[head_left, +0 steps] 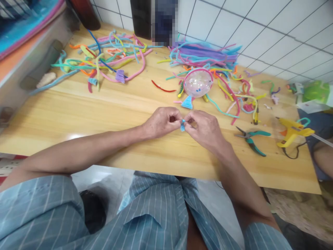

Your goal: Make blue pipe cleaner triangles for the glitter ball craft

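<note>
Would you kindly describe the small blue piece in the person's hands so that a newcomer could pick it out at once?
On the wooden table, find the round, see-through piece with pink edging. Just below it in the picture, the left hand and right hand meet at the small blue piece. Unlike the larger blue fan-shaped piece just beyond, this one is held.

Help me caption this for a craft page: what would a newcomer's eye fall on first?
Probably the clear, round, pink-rimmed piece on the table, just in front of a purple and blue bundle. Nearer, a small blue piece sits in the grip of the left hand and right hand. The yellow glue gun stands out at the right.
</note>
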Action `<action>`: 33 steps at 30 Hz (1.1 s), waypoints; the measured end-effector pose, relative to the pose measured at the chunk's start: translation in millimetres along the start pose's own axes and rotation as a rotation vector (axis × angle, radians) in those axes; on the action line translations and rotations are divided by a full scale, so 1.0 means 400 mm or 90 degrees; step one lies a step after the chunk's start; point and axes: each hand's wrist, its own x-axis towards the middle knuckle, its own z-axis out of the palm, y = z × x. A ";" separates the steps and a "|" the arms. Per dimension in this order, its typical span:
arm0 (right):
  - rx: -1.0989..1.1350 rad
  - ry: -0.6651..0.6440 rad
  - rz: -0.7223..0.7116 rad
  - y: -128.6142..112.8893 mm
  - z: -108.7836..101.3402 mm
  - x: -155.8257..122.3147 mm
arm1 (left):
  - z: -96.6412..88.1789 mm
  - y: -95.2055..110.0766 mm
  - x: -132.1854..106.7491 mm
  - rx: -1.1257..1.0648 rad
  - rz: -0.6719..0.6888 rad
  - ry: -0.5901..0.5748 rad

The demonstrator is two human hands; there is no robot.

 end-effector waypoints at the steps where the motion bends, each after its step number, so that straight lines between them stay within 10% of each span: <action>1: -0.017 0.005 -0.005 -0.002 -0.002 0.001 | 0.003 0.000 0.000 -0.014 -0.002 0.008; 20: -0.246 0.190 -0.029 -0.151 -0.029 -0.113 | 0.008 0.013 -0.007 -0.097 0.012 0.106; 26: -0.165 0.302 0.203 0.105 -0.178 -0.336 | 0.019 0.020 -0.002 -0.202 -0.196 0.068; 33: -0.218 0.047 0.301 0.473 -0.220 -0.477 | 0.034 0.007 -0.012 -0.278 -0.272 0.065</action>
